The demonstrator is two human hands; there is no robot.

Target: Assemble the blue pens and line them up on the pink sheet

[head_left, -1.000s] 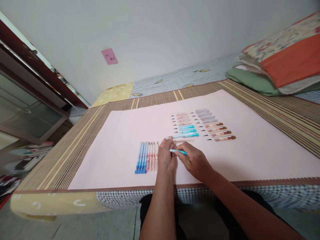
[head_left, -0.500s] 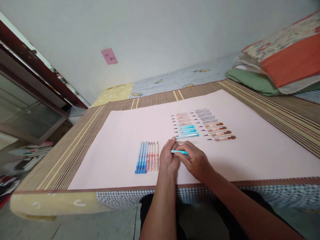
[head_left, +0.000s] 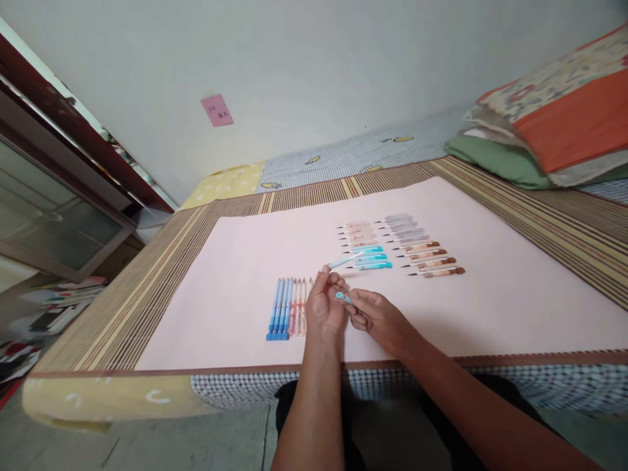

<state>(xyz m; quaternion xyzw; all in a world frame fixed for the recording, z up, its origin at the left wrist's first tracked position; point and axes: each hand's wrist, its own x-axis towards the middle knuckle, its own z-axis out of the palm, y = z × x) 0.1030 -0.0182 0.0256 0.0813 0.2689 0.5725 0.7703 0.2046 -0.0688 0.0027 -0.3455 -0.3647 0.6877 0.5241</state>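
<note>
Step in hand, as judged: handling separate pen parts, one in each hand, centre of frame. Left hand [head_left: 326, 306] — grip pinching a slim pale pen piece [head_left: 345, 261] between thumb and finger; it slants toward the upper right. Right hand [head_left: 380, 315] — grip pinching a short light-blue pen tube [head_left: 344, 298], round end facing left, just beside the left palm.

Right of centre on the pink sheet [head_left: 196, 307] lie black-tipped turquoise pen parts [head_left: 375, 266] and brown-capped ones [head_left: 436, 263]; left of the hands, a row of blue pens [head_left: 277, 311].

Next move, if the two parts are to be joined, calls for bringing their axes into line; whether they fit is unclear.
</note>
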